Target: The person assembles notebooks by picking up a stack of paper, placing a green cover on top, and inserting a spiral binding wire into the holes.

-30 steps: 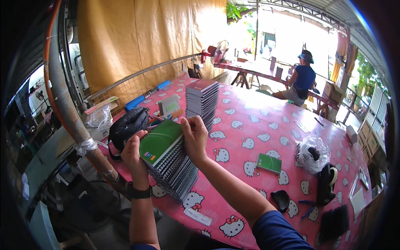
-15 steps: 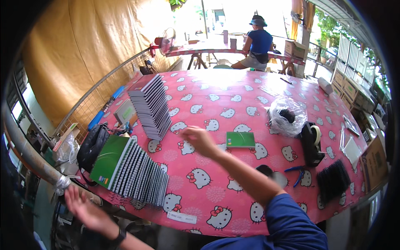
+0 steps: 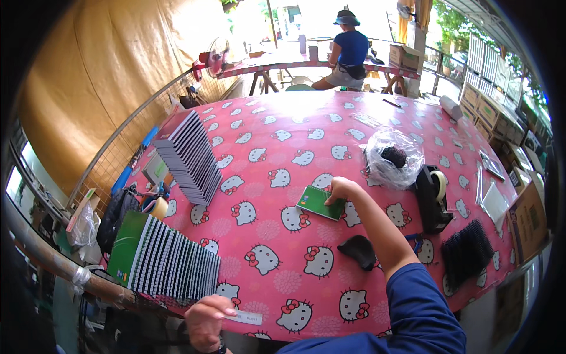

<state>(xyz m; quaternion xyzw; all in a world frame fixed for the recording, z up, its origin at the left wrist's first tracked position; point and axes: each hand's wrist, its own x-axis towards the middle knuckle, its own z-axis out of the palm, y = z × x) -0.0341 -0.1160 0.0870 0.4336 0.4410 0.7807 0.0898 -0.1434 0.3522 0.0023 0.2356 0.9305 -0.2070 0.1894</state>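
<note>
A small green spiral notebook point(image 3: 313, 202) lies tilted on the pink tablecloth point(image 3: 289, 236). My right hand point(image 3: 343, 190) is closed on its right side, thumb on the cover. At the table's near edge, my left hand point(image 3: 207, 318) hovers beside a white paper strip point(image 3: 244, 317), its fingers loosely bent with nothing visible in them. Left of centre, a stack of green spiral notebooks point(image 3: 171, 259) leans over in a fanned row. Behind it rises a tall stack of notebooks point(image 3: 188, 156) showing their grey-white edges.
On the right are a plastic bag with black coils point(image 3: 394, 156), a tape dispenser point(image 3: 433, 197), blue-handled pliers point(image 3: 416, 241), black binding coils point(image 3: 467, 251) and a black curved object point(image 3: 358, 252). A black bag point(image 3: 115, 218) sits far left. A person point(image 3: 351, 50) sits at a farther table.
My right hand has reached right and gripped the green notebook, which now sits turned. My left hand has moved right to the table edge and its fingers have curled. The view has shifted slightly.
</note>
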